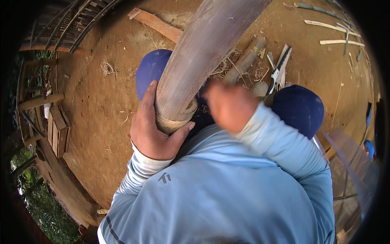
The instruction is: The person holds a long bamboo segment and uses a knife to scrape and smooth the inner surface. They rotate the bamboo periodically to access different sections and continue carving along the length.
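Left hand (153, 140): fingers (148, 98) grasping the lower end of the bamboo pole (199, 61), thumb along its right edge. Right hand (232, 106) just right of the pole, blurred; can't tell if its fingers are clenched on anything. Pole slants over the left knee (150, 73), partly hiding it; upper end cut off by frame. Right of pole: shorter bamboo piece (247, 60), partly hidden; beyond it, saw (280, 67). Left: plank (158, 25), one end behind pole.

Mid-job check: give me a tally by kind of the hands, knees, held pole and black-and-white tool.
Hands: 2 (left hand, right hand)
Knees: 2 (left knee, right knee)
Pole: 1
Black-and-white tool: 1
Total: 6
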{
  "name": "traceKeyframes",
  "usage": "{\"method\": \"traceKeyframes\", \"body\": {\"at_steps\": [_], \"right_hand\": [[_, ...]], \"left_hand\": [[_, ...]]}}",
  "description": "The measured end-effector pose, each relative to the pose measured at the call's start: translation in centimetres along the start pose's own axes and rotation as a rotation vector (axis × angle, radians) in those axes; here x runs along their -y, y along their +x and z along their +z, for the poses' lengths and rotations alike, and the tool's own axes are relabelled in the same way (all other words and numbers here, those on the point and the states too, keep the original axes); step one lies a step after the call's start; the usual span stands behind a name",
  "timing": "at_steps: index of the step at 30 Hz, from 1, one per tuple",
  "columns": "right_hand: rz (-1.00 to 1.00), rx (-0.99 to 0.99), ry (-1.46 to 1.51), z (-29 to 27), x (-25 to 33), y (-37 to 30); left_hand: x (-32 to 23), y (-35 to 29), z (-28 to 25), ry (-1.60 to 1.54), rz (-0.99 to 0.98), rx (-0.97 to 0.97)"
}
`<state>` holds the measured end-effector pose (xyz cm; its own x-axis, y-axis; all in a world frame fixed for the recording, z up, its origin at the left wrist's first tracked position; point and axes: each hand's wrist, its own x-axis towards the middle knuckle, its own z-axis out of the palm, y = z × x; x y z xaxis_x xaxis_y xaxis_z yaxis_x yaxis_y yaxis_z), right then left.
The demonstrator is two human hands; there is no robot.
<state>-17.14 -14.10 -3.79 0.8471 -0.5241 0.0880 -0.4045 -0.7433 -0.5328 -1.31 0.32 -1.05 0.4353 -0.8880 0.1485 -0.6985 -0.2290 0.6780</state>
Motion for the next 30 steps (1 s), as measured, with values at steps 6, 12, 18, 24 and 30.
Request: {"method": "traceKeyframes", "body": {"at_steps": [6,12,18,24,30], "right_hand": [[-0.057,-0.148,0.013,-1.1,-0.6,1.1],[-0.029,0.042,0.048,-0.6,0.1,0.1],[0.008,0.123,0.129,-1.2,0.4,-0.4],[-0.059,0.004,0.318,-2.6,-1.5,-2.9],[0.147,0.138,0.635,-2.6,-1.6,-3.3]], "left_hand": [[0.4,-0.3,-0.1,-0.003,0.034,-0.017],[0.6,0.1,0.2,0.006,0.048,-0.028],[0.5,0.0,0.1,-0.037,0.042,-0.018],[0.7,0.1,0.0,-0.019,0.055,0.002],[0.4,-0.1,0.3,-0.067,0.003,0.011]]}}
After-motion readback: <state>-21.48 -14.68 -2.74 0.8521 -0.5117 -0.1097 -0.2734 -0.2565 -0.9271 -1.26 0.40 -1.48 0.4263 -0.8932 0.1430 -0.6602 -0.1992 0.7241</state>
